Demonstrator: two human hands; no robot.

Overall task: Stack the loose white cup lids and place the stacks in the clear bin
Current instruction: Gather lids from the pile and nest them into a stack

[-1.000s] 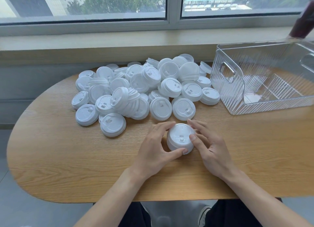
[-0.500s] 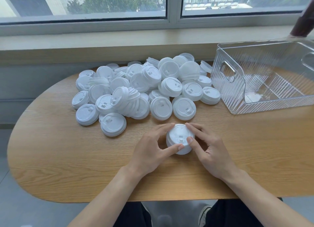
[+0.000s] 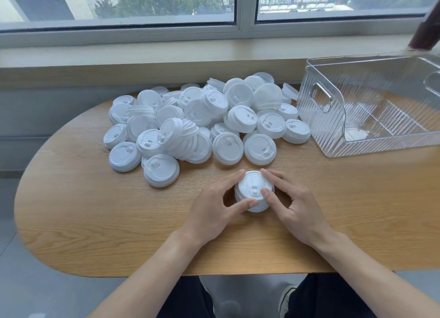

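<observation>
While both hands work at the near middle of the wooden desk [image 3: 71,210], a short stack of white lids [image 3: 254,191] stands upright between them on the desktop. The left hand [image 3: 214,208] curls round the stack from its left side, its thumb pressed against the near edge and its fingers reaching over the far rim. The right hand [image 3: 295,208] grips the stack from the other side, thumb resting on the top lid close to the small sip tab, fingers bent round the far right edge. Behind the stack, well apart from it, lies the pile of loose lids [image 3: 202,120], a wide heap spreading across the far half of the desk; most lie flat with tops up, and a few nested ones lean on their sides near the heap's left centre. At the right end of the desk sits the clear bin [image 3: 333,136], ribbed, with a cut-out handle in the wall that faces the pile; its floor shows moulded dividing ridges. Beyond the desk runs a pale window sill [image 3: 142,55] under a window.
</observation>
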